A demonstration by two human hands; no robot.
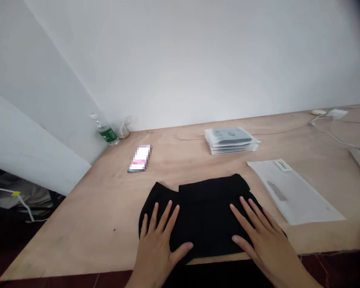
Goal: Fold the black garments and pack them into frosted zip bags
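Observation:
A folded black garment (210, 212) lies near the front edge of the wooden table; its exact kind cannot be made out. My left hand (160, 238) rests flat on its left part, fingers spread and pointing away from me. On the right part, my right hand (259, 232) also lies flat with the fingers apart. Neither hand grips the cloth. Just right of the garment is a flat frosted plastic bag (297, 192) with a white label at its far end and a grey printed patch.
Behind the garment sits a stack of frosted packages (231, 141). A phone (140, 159) lies at the left, near a green-labelled water bottle (106, 133) and a small plastic bag (124, 129). White cables (321, 120) run along the right back. The wooden table (87, 224) meets a white wall.

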